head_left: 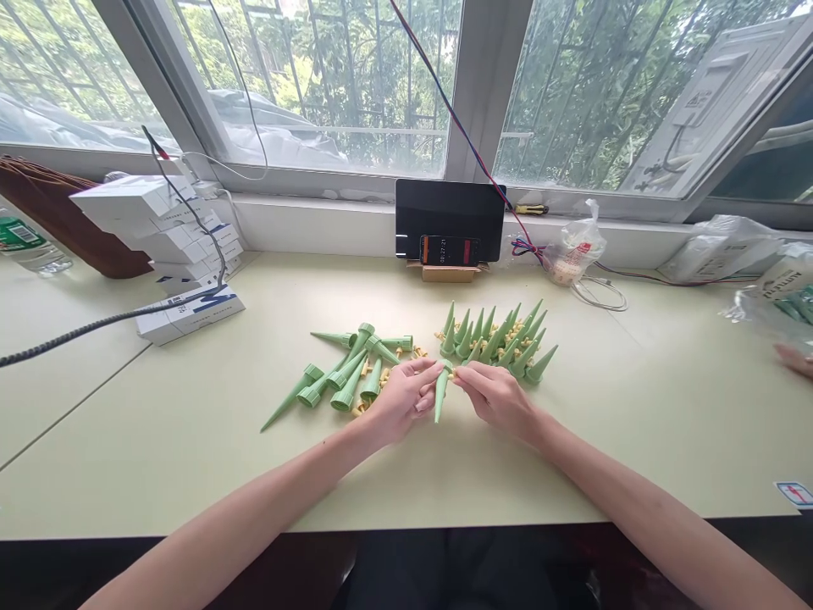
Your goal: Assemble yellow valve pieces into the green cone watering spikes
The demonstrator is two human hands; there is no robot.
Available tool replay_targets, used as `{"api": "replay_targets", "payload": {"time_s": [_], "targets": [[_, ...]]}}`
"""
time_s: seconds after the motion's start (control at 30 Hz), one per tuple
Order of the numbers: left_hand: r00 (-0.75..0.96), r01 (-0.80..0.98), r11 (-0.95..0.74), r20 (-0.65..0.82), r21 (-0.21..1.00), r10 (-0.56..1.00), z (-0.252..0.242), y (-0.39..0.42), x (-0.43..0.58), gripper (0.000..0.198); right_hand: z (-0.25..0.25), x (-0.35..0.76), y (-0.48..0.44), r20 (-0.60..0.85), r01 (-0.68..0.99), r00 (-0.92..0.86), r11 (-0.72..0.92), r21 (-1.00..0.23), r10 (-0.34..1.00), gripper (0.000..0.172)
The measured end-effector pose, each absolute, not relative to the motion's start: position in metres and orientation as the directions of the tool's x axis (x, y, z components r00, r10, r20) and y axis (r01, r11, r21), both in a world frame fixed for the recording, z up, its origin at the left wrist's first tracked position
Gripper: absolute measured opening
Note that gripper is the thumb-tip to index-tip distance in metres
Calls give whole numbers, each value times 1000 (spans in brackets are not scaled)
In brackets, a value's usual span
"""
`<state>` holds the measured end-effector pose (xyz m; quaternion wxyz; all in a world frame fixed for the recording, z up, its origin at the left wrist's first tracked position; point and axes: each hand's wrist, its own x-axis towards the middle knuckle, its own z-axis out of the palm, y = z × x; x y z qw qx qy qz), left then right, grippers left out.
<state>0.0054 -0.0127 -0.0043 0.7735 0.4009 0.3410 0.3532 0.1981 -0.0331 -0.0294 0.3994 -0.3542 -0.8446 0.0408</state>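
Observation:
In front of me, my left hand (401,398) is closed on a green plant watering spike (440,400) near its wide capped end, the tip pointing down toward me. My right hand (501,396) pinches a small yellow valve (451,374) against the side of that spike; the fingertips partly hide it. To the left lies a loose pile of green spikes (346,373), with small yellow valves (361,408) among and beside them. Behind my right hand, several green spikes (492,339) stand tip up in close rows, yellow valves showing between them.
A phone (450,251) showing a timer leans on a black tablet (445,207) by the window. White boxes (184,246) are stacked at left, crossed by a dark cable (114,319). Plastic bags (575,246) stand at the back right. Another person's hand (793,359) shows at the right edge.

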Motion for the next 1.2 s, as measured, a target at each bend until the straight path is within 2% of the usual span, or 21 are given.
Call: {"api": "replay_targets", "payload": {"time_s": [0.1, 0.23, 0.33, 0.47, 0.67, 0.83, 1.03, 1.2], "targets": [[483, -214, 271, -139, 938, 864, -2, -13, 6, 31, -25, 193, -35, 605, 487, -320, 675, -555, 729, 20], [442, -122, 18, 38, 992, 896, 1, -13, 6, 30, -19, 187, -38, 363, 259, -223, 414, -873, 905, 32], [433, -90, -78, 110, 993, 895, -1, -14, 6, 29, -16, 186, -37, 183, 74, -234, 206, -976, 955, 40], [418, -68, -167, 180, 984, 890, -10, -12, 6, 26, -13, 188, -35, 24, -66, -334, 1, -998, 942, 40], [397, 74, -291, 240, 954, 886, -10, -14, 4, 24, -14, 190, -31, -34, -248, -432, -155, -956, 901, 36], [398, 112, -300, 234, 947, 887, -4, -17, 4, 23, -16, 191, -30, -53, -254, -427, -176, -951, 903, 37], [385, 130, -302, 233, 944, 893, -7, -16, 4, 23, -18, 191, -31, -19, -223, -386, -113, -968, 922, 35], [404, 70, -227, 181, 971, 897, -12, -15, 4, 26, -16, 191, -32, -36, -180, -364, -108, -978, 931, 34]]}}
